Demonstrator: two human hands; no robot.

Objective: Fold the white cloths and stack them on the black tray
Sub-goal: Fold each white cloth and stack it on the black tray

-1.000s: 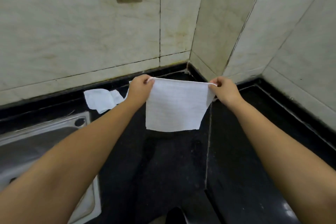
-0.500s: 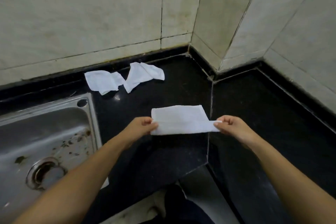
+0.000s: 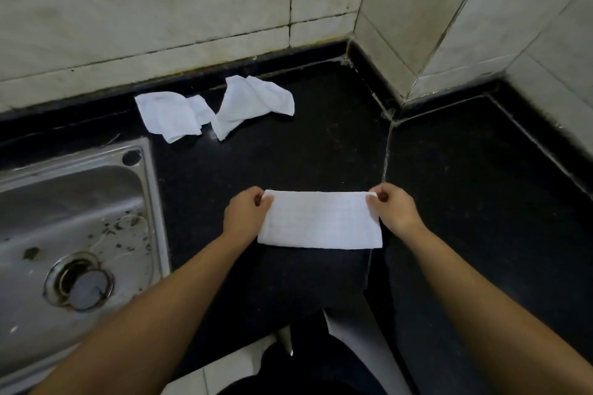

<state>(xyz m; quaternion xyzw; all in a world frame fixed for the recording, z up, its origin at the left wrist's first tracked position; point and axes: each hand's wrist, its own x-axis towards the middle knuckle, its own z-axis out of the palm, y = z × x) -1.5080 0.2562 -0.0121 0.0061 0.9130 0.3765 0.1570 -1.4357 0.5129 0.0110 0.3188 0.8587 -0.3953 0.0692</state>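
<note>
A white cloth (image 3: pixel 319 219), folded to a wide rectangle, is held flat over the black counter (image 3: pixel 465 202) near its front edge. Its far L corner is pinched by the left hand (image 3: pixel 247 213), fingers closed on the fabric; its far R corner is pinched likewise by the right hand (image 3: pixel 393 208). The far edge is kept taut btwn the two hands; the near edge lies straight, w/ the cloth's R end just reaching the counter seam. Whether the cloth is fully resting on the counter cannot be told.

Two more white cloths are seen crumpled at the back, close to the wall tiles (image 3: pixel 144 9): one (image 3: pixel 170 115) just behind the sink's far R corner, the other (image 3: pixel 253 104) beside it to the R, the two touching or nearly so. Both are well apart from the held cloth.

A steel sink (image 3: pixel 77 218) is set into the counter at L, w/ dark debris specks in the basin and a drain (image 3: pixel 80 285) toward the front.
</note>
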